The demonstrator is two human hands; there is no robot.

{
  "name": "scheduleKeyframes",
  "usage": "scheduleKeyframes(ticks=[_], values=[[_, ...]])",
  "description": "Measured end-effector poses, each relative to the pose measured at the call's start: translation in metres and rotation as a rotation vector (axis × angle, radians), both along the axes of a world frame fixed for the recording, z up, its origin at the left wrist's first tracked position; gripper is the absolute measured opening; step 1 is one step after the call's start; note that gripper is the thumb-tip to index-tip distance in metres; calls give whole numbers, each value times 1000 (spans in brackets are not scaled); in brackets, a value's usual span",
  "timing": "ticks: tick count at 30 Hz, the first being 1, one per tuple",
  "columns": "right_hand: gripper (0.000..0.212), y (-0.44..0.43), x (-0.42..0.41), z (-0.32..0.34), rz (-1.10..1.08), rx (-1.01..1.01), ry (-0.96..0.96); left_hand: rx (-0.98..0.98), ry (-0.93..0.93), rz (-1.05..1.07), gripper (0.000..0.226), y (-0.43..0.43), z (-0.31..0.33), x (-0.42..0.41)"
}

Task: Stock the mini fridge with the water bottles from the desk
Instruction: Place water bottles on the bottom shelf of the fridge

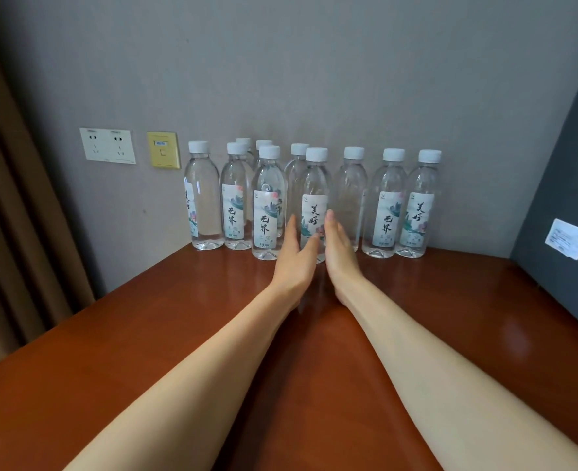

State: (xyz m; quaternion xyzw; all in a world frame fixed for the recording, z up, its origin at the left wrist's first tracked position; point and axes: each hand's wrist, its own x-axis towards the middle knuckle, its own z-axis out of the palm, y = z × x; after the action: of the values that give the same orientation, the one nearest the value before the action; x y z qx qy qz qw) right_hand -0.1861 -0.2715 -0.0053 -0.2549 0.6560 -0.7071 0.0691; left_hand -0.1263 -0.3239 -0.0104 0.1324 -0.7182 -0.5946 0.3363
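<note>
Your water bottles [386,205] stand upright at twelve o'clock, bunched along the far edge of the desk [144,334] against the wall [314,79]; ten caps [393,154] show, some bottles half hidden behind others. Each is a clear, smooth plastic cylinder with rounded shoulders, a ribbed white screw cap and a lobed base, full of water, and wrapped in a pale paper label with brushed black characters and a soft teal and pink picture. The front centre bottle [314,185] sits between your hands. Your left hand [294,253] lies at its seven o'clock side, released, fingers straight and together, with the thumb crossing the lower label. Your right hand [340,249] stands edge-on at its four o'clock side, also released, fingers straight along the bottle's flank. Neither hand is wrapped around it, and you cannot tell how firmly either one touches it. The desk is glossy reddish-brown wood that mirrors the bottles and your forearms. The wall is a matte grey with a fine fabric-like grain. At ten o'clock it carries a cream double socket plate [108,145] and a square yellow plate [163,150] beside it. Brown pleated curtain [8,215] hangs at nine o'clock. At three o'clock stands a flat dark grey panel [559,185] bearing a white sticker [567,238].
</note>
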Motion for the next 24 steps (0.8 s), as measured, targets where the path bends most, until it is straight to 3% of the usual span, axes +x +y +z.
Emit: scheduleKeyframes(ticks=[5,9,18,24], values=[[47,3,2,1,-9,35,71,-80,-56,47,60,1,-1,0],[53,7,6,1,29,61,16,-43,-29,59,61,3,2,5],[37,24,26,0,21,0,-25,-44,-23,26,39,20,6,26],[41,41,48,-5,-15,13,-14,-49,-37,12,32,37,4,53]])
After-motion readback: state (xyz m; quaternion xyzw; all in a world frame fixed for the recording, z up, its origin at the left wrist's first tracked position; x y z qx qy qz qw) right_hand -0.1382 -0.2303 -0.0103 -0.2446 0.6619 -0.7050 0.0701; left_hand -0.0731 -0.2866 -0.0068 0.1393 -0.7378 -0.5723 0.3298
